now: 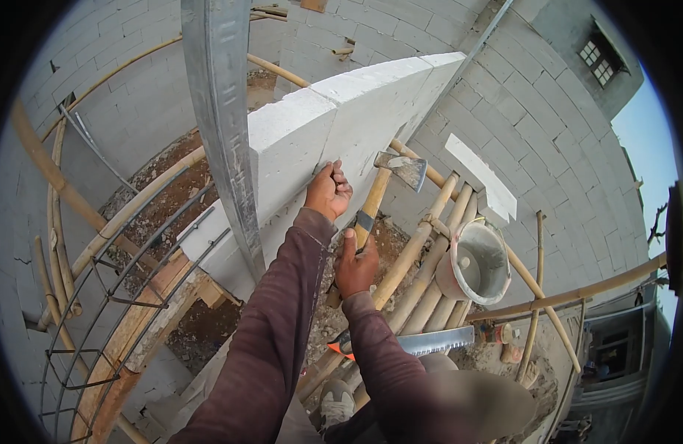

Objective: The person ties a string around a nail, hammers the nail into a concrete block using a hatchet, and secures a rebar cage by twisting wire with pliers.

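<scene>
My right hand is wrapped round the wooden handle of a hatchet, whose metal head points up and to the right. My left hand is closed near the face of the white block wall, its fingers curled round a small grey piece too hidden to name. Left of my hands stands an upright metal channel, in front of the wall's near end.
A bucket stands on bamboo poles, beside a white block. Below it lies a handsaw. A rebar cage and timber formwork are at the left. A shoe shows at the bottom.
</scene>
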A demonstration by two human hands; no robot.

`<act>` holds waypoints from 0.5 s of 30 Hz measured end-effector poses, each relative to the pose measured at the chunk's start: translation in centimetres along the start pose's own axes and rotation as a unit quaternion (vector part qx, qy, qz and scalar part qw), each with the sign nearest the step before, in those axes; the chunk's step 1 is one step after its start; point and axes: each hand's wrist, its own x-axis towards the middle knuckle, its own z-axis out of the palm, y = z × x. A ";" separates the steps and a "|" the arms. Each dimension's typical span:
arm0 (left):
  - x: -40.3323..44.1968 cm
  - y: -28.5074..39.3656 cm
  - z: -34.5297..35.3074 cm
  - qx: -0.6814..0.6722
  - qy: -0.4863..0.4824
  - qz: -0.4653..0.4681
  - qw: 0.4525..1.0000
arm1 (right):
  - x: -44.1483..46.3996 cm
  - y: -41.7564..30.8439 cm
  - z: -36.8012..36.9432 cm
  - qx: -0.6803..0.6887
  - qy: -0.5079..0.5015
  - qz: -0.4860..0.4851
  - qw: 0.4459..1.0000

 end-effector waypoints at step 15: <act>-4.1 -0.1 1.6 0.063 0.021 -0.037 0.997 | 2.2 -2.1 -1.6 0.328 -0.072 0.184 0.924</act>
